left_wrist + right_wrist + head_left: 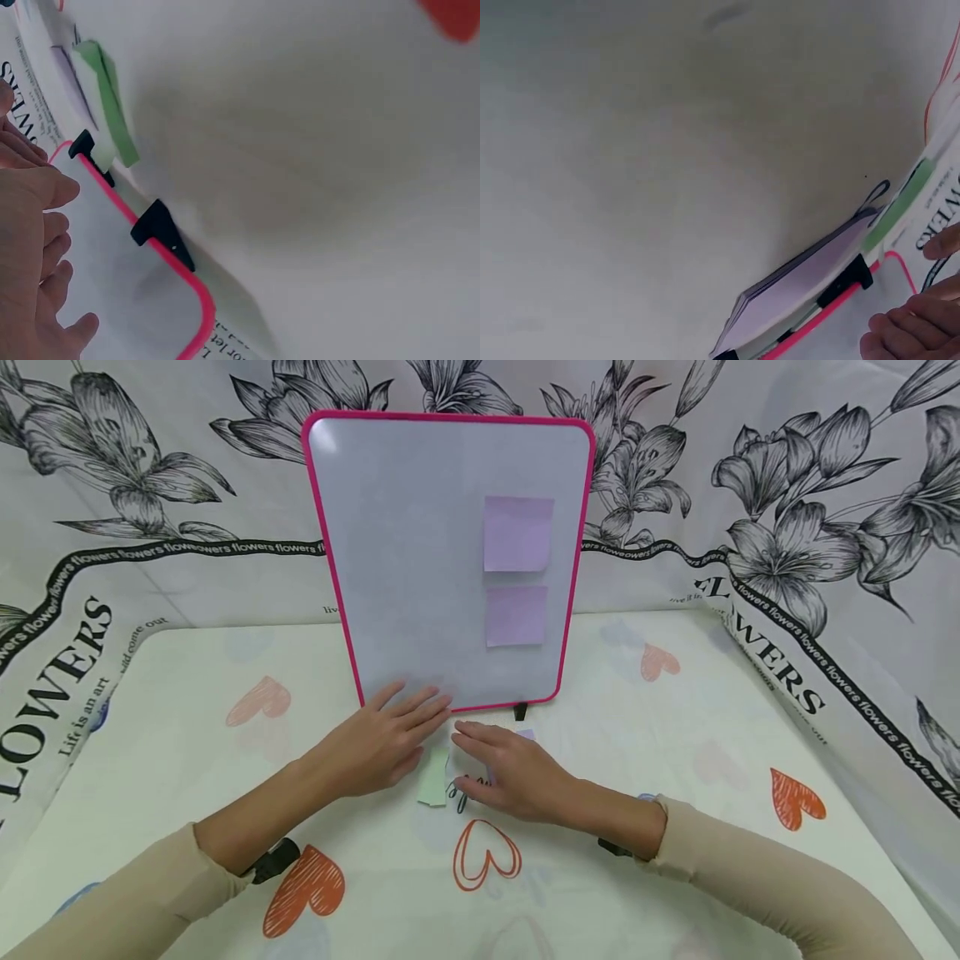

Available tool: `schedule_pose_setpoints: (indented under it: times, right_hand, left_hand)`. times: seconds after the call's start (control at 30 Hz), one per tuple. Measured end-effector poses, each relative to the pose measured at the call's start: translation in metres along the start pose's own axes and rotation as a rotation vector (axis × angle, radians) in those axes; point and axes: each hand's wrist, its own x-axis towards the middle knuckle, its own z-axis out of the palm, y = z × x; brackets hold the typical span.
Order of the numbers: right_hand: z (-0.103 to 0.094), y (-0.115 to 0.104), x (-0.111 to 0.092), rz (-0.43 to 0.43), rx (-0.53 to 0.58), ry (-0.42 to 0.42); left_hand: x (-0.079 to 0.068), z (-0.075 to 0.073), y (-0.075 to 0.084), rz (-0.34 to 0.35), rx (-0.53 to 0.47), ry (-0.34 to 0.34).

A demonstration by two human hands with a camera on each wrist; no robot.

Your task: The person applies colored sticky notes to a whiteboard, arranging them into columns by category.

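A whiteboard (420, 552) with a pink rim stands upright, two purple sticky notes (518, 534) one above the other on its right side. My left hand (393, 739), fingers extended, lies across the view of the board's lower left edge; whether it touches is unclear. Over the sticky pads on the table is my right hand (517, 772), fingers spread and nothing visibly held. Partly hidden between the hands is a green sticky pad (432, 781). A purple sticky pad (802, 281) shows in the right wrist view, mostly covered by my right hand in the head view.
Black feet (161, 229) prop the whiteboard's lower edge on the table. The tablecloth (637, 893) carries printed hearts. Behind the board hangs a floral cloth (660, 585). Each wrist wears a dark strap device (276, 860).
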Motion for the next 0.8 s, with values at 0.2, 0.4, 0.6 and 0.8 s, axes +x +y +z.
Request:
schedule_pose_setpoints:
  times: [0.2,0.4,0.6,0.8]
  right_hand:
    - [0.004,-0.005,0.000,0.061,0.083,-0.110]
    - [0.011,-0.007,0.001,0.057,0.105,-0.157]
    - [0.015,-0.009,0.003,-0.035,0.048,-0.124]
    - [0.018,-0.011,0.005,-0.069,0.005,-0.125]
  left_hand:
    - [-0.013,0.004,0.002,0.028,-0.056,0.000]
    - [-0.020,0.008,0.001,0.083,-0.097,0.002]
    - [-0.022,0.012,0.001,0.111,-0.116,-0.006]
    - [-0.021,0.015,0.001,0.118,-0.121,-0.011]
